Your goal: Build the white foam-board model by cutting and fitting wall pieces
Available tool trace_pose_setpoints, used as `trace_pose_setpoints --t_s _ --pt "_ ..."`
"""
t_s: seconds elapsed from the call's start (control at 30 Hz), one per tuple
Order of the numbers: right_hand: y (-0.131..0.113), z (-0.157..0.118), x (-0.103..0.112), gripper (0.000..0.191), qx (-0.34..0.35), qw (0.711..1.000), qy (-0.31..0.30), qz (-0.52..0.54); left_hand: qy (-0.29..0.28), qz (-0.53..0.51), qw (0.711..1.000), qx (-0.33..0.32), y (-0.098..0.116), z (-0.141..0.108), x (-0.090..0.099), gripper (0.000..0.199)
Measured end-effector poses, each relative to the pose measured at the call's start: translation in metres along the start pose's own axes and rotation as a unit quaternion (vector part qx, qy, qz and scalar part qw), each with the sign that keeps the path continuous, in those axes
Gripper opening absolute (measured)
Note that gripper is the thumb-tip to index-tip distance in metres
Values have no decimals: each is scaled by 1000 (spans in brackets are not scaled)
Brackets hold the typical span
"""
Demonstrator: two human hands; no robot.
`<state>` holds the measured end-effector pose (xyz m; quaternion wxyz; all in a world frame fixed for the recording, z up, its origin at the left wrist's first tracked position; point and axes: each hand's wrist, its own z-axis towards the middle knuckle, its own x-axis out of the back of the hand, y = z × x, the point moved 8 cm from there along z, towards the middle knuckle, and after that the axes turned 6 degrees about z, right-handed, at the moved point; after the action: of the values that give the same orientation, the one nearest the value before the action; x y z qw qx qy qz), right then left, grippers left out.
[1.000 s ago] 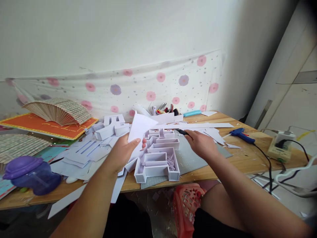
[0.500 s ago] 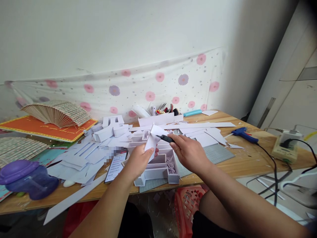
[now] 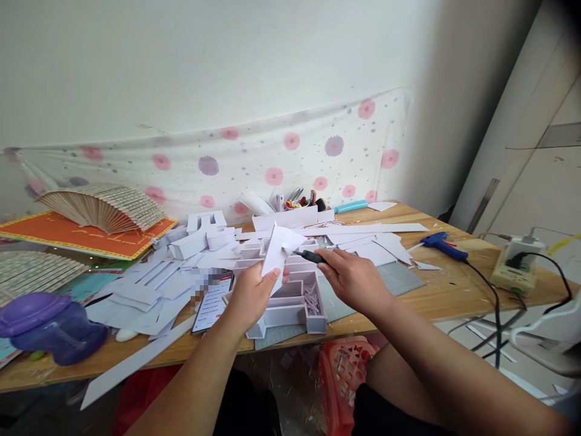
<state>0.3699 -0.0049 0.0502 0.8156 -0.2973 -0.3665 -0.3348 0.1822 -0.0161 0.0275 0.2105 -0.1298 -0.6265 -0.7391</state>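
My left hand [image 3: 253, 293] is closed on a folded or joined piece of white board [image 3: 275, 259], held up above the table. In my right hand [image 3: 351, 277] is a dark-handled craft knife [image 3: 310, 256], its tip against the board's face. Beneath both hands stands a white model [image 3: 282, 317] built of thin board walls, with several compartments. Small white offcuts [image 3: 312, 301] fill its right-hand compartment. My left hand hides part of the model.
White board scraps [image 3: 157, 284] and a phone [image 3: 212, 306] lie to the left, near a purple-lidded container [image 3: 54, 330]. A blue glue gun [image 3: 443, 245] and a power strip [image 3: 517, 265] are at right. A grey cutting mat [image 3: 402, 278] lies under scraps.
The white board piece has turned slightly, showing more of its face. My right hand and the knife have shifted a little to the right and down.
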Motion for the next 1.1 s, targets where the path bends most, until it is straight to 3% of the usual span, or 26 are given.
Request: trace_pose_setpoints --t_s 0.2,0.27,0.33,0.43,0.5,0.63,0.77,0.97,1.1 --pt "31 -1 -12 30 -54 990 -59 -114 -3 -106 994 13 1 -5 10 52" --pt "35 -1 -6 31 -75 990 -40 -114 -20 -103 994 19 1 -8 10 56" --pt "28 -2 5 33 -65 995 11 -78 -28 -72 996 38 -3 -9 8 55" --pt "4 -4 15 36 0 998 57 -14 4 -34 998 57 -11 -7 8 44" --pt "-12 -4 16 36 35 997 64 7 18 -23 998 61 -16 -4 7 35" --pt "-28 -2 12 36 59 997 52 9 -7 -13 999 28 -15 -2 -3 32" --pt "-30 -1 12 36 50 997 54 -19 14 33 999 16 -9 -6 -2 40" --pt "-30 -6 14 37 64 996 59 -21 81 116 989 -32 2 -14 4 34" --pt "-11 -7 5 37 46 998 31 -34 116 93 988 -38 8 -22 10 30"
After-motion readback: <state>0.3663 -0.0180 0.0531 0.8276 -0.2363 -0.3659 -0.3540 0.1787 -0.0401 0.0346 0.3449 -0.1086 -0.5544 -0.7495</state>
